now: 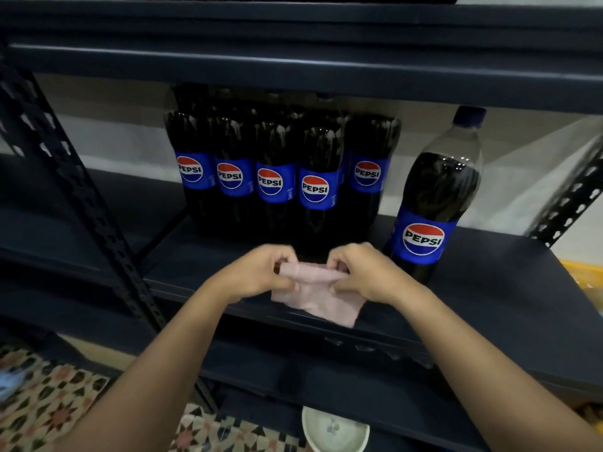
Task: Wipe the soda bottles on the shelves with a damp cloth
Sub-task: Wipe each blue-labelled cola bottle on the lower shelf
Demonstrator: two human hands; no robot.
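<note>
We hold the cloth [318, 288] at the front edge of the shelf [505, 288], its top rolled between both hands: the left hand [261, 272] pinches one end, the right hand [362, 272] the other. Its lower corner hangs just over the shelf's lip. Behind the cloth stands a cluster of bottles [277, 177], labels facing us; their caps are lost in the shadow under the upper shelf, and how many stand in the back row we cannot tell. To the right of the cloth one bottle [434, 203] stands apart, tilted. Below the shelf a white bowl [336, 430] is cut off by the frame.
</note>
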